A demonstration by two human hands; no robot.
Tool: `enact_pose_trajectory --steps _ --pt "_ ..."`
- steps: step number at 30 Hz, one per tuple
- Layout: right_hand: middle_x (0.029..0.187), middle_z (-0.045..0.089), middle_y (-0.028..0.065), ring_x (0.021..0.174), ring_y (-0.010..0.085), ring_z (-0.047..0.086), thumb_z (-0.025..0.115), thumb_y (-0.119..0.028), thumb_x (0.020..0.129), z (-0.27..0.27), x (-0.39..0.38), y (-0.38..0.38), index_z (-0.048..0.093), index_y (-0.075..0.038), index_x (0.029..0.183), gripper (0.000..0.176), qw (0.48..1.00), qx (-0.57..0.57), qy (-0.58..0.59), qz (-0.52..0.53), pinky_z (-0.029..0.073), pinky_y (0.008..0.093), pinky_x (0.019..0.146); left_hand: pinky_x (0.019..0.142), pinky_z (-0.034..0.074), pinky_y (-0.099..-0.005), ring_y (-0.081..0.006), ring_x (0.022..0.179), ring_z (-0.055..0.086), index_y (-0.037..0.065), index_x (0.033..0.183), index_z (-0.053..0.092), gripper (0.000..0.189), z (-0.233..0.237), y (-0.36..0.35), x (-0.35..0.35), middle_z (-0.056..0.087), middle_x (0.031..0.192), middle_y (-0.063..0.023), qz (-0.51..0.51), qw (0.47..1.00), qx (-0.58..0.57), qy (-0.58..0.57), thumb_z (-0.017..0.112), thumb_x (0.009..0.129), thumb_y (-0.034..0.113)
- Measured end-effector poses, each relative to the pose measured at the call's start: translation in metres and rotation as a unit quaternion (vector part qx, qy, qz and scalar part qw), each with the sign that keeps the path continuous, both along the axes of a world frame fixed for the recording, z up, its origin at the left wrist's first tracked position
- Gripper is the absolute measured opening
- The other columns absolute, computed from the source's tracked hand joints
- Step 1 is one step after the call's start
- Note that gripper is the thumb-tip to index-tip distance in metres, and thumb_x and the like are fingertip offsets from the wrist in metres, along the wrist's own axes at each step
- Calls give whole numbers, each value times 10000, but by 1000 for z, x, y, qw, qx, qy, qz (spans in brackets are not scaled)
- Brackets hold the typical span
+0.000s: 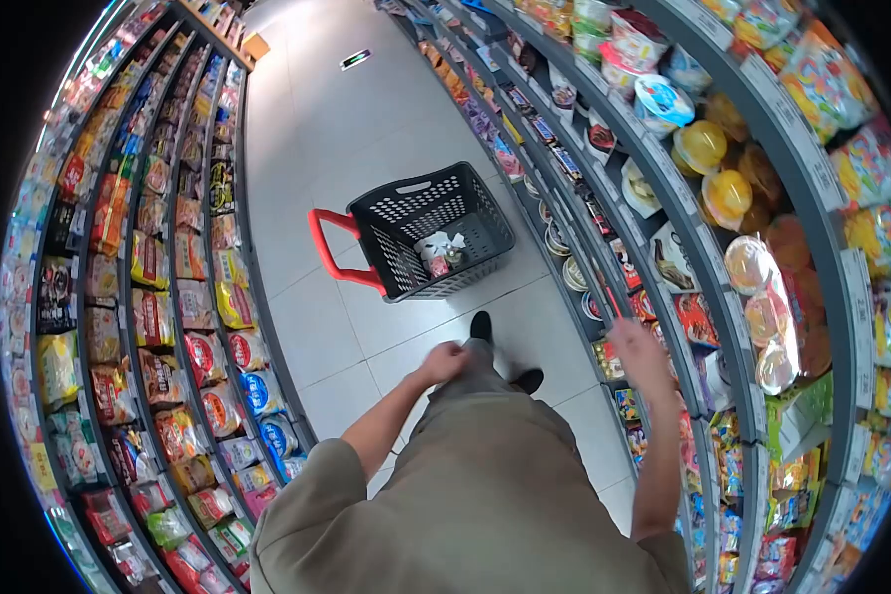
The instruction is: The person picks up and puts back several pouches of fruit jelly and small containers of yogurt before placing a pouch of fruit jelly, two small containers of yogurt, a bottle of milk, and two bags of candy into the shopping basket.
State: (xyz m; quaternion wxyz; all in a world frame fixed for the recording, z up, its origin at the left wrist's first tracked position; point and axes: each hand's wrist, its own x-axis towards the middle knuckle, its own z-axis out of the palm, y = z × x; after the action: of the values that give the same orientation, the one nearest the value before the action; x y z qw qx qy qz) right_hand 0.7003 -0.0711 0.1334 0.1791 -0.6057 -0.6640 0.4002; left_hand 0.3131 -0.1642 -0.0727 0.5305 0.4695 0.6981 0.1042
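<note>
My left hand (444,363) hangs in front of my left thigh, its fingers curled in and nothing showing in them. Off to the right, my right hand (640,348) is smeared by motion at the edge of the right-hand shelves, overlapping the packets there. A thin red strip (614,302) shows just past its fingers; I cannot tell whether the hand holds it. Ahead of my feet a black shopping basket (416,213) with a red handle (329,259) stands on the floor. Inside lies a small whitish plastic bag (440,251) with something reddish in it.
Left shelves (183,297) carry rows of bagged snacks. The right shelves (678,213) hold packets, round tubs (574,275) and yellow-lidded jelly cups (728,193). Pale floor tiles (307,109) run between them, with a small dark sign (355,60) farther along. My dark shoes (480,325) are near the basket.
</note>
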Motion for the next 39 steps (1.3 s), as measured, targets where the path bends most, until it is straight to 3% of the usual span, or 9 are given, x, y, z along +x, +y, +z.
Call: enact_pose_trajectory --steps 2,3,5,13,17,19,23,29,39 --pt "1131 686 195 1011 378 667 659 -318 914 -143 23 -24 624 -28 1248 444 957 -112 -196 183 518 419 846 725 539 -427 -299 750 700 20 763 725 289 -65 -58 -75 714 778 -169 92 987 -97 90 593 795 275" --pt "1142 683 206 997 391 664 665 -347 903 -197 29 -41 623 -12 1244 480 936 -156 -190 252 517 433 883 689 544 -429 -305 671 696 18 684 703 305 -117 -106 -125 687 678 -168 -267 910 53 314 594 807 275" --pt "1085 719 178 899 338 704 656 -336 921 -233 25 -66 645 -3 1209 441 910 -308 -137 241 556 402 805 590 560 -380 -261 637 700 -18 684 665 285 -76 -154 -153 671 653 -173 235 920 -244 195 564 844 195" --pt "907 722 126 734 210 701 638 -274 969 -275 40 -116 663 -6 1126 312 814 -541 -110 -181 588 338 619 504 545 -367 -243 590 674 -44 940 653 233 -93 -182 -233 692 762 -176 357 871 -337 22 555 890 162" --pt "696 658 69 564 181 609 566 -278 957 -276 -2 -45 626 -65 768 291 874 -464 -84 -117 450 310 491 565 541 -347 -233 587 680 26 641 640 282 -133 -67 -262 692 721 -131 19 974 -201 101 569 868 178" --pt "633 571 33 540 163 568 618 -256 893 -315 -22 5 593 -74 752 231 929 -369 -25 -23 430 321 497 636 551 -317 -198 733 694 11 919 681 207 -118 -4 -248 692 772 -126 345 925 -141 -81 570 905 185" --pt "821 689 38 715 150 667 609 -221 947 -306 -165 128 670 -41 996 196 954 42 -144 260 515 286 590 712 552 -294 -157 794 674 13 1095 616 271 -54 82 -225 689 930 -82 345 880 -114 -305 537 1002 255" --pt "945 733 105 714 141 706 661 -212 943 -380 -370 246 672 17 1139 301 955 -277 103 22 546 265 659 737 525 -276 -127 758 637 25 1046 638 219 -108 64 -189 678 876 -31 373 862 -210 -270 545 992 215" --pt "1101 724 99 1046 301 682 730 -309 851 -668 -474 284 575 -192 1367 552 906 -210 -294 220 532 422 924 753 505 -262 -107 836 630 25 1050 632 232 -180 40 -136 676 915 -33 480 770 -325 -266 553 1017 241"
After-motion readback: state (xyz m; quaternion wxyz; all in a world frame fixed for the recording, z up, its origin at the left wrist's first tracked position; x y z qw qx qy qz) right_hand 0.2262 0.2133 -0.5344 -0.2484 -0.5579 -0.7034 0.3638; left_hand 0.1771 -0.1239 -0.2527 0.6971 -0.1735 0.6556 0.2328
